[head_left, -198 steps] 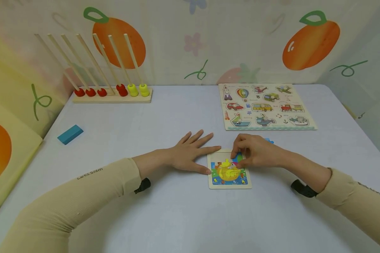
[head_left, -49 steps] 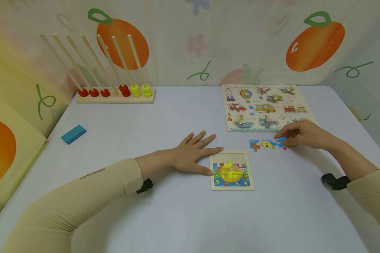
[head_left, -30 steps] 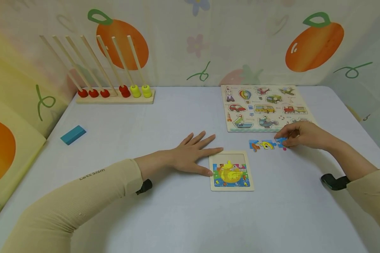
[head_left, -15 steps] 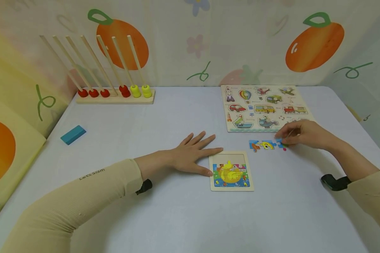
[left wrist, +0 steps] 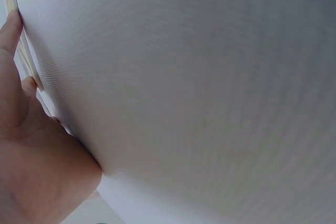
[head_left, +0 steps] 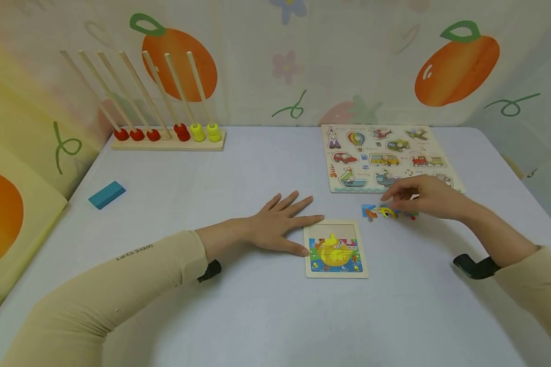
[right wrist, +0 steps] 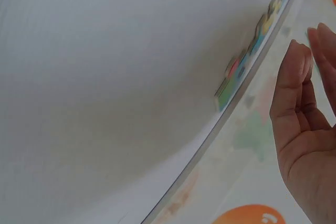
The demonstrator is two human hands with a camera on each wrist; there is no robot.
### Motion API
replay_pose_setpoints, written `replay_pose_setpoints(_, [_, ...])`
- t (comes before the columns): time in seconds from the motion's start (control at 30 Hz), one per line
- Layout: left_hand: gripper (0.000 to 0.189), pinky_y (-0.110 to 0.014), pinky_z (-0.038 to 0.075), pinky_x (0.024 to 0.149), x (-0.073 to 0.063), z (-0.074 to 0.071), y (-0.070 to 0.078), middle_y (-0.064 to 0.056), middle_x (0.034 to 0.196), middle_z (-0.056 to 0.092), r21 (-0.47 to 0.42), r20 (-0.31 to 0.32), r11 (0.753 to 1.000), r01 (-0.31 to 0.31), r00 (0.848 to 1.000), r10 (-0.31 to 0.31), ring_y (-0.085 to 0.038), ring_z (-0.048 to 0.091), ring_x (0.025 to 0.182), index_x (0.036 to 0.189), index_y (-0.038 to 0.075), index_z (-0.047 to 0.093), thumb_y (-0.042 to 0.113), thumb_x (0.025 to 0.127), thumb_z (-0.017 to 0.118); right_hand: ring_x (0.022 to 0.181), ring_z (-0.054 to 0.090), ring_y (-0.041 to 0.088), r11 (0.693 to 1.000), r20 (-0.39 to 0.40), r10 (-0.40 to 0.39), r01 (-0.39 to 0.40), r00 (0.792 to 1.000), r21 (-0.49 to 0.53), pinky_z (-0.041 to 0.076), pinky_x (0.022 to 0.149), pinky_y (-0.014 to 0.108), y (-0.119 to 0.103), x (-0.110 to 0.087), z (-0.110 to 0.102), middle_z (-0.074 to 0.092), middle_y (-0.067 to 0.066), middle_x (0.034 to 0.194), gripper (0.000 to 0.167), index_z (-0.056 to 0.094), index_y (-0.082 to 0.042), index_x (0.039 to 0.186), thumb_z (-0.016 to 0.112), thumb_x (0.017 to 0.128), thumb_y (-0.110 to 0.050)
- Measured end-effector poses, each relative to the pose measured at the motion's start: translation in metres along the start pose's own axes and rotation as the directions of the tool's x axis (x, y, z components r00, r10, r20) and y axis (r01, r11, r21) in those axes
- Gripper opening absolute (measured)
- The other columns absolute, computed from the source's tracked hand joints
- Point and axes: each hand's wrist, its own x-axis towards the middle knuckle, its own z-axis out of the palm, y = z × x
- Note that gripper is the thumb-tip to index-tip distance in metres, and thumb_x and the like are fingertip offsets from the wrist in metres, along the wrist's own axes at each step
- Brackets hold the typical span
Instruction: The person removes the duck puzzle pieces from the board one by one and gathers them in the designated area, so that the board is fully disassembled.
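My left hand [head_left: 277, 224] lies flat with fingers spread, thumb and index finger at the left edge of a small wooden puzzle tray [head_left: 336, 274]. In the tray a yellow duck picture [head_left: 334, 252] fills the lower part; its top strip is bare wood. Beyond its upper right corner lie jigsaw pieces in a row: an orange-and-blue piece [head_left: 370, 212], a yellow one with an eye [head_left: 387, 212], and a third piece [head_left: 413, 216] partly hidden. My right hand [head_left: 429, 196] hovers over the row, thumb and fingers [right wrist: 290, 72] apart, holding nothing.
A vehicle peg puzzle board [head_left: 365, 187] lies behind the pieces. At the back left stands a bead rack [head_left: 170, 145] with tall rods. A blue block [head_left: 107, 195] rests on the left side of the white table [head_left: 239, 316].
Earlier my right hand was at the tray with a piece, then pinched the rightmost piece in the row. Now it has let go and shifted left over the row. My left hand stays put.
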Motion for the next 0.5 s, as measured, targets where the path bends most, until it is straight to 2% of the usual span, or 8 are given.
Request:
replay_pose_setpoints(0.17, [0.08, -0.057, -0.01, 0.124, 0.001, 0.0, 0.0, 0.002, 0.169, -0.008, 0.006, 0.004, 1.0, 0.002, 1.0, -0.002, -0.029, -0.017, 0.156, 0.157, 0.041, 0.016, 0.066, 0.091, 0.053, 0.076, 0.059, 0.009, 0.999, 0.02, -0.018, 0.017, 1.0, 0.051, 0.048, 0.055, 0.024, -0.013, 0.004, 0.008, 0.07, 0.001, 0.089, 0.014, 0.073, -0.018, 0.105, 0.07, 0.092, -0.02])
replay_pose_setpoints(0.27, [0.079, -0.057, -0.01, 0.124, 0.001, 0.0, 0.001, 0.002, 0.169, -0.008, 0.006, 0.005, 1.0, 0.006, 1.0, -0.006, -0.029, -0.017, 0.156, 0.157, 0.042, 0.016, 0.066, 0.091, 0.052, 0.08, 0.06, 0.01, 0.996, 0.031, -0.039, 0.037, 0.999, 0.082, 0.051, 0.059, 0.024, -0.021, 0.007, 0.014, 0.071, 0.001, 0.092, 0.014, 0.073, -0.018, 0.105, 0.071, 0.091, -0.02])
replay_pose_setpoints(0.4, [0.079, -0.057, -0.009, 0.124, 0.002, 0.0, 0.001, 0.002, 0.169, -0.008, 0.008, 0.005, 1.0, 0.012, 1.0, -0.012, -0.029, -0.017, 0.156, 0.157, 0.042, 0.016, 0.067, 0.09, 0.052, 0.084, 0.06, 0.01, 0.994, 0.044, -0.082, 0.079, 0.996, 0.082, 0.052, 0.073, 0.022, -0.031, 0.012, 0.022, 0.073, -0.003, 0.095, 0.015, 0.074, -0.019, 0.104, 0.073, 0.089, -0.021])
replay_pose_setpoints(0.5, [0.079, -0.058, -0.009, 0.124, 0.002, 0.0, 0.001, 0.002, 0.169, -0.008, 0.003, 0.007, 1.0, 0.015, 1.0, -0.015, -0.029, -0.017, 0.156, 0.157, 0.042, 0.016, 0.067, 0.091, 0.052, 0.083, 0.059, 0.01, 0.994, 0.055, -0.093, 0.089, 0.994, 0.069, 0.052, 0.073, 0.022, -0.038, 0.015, 0.027, 0.07, -0.005, 0.091, 0.015, 0.074, -0.02, 0.104, 0.073, 0.089, -0.019])
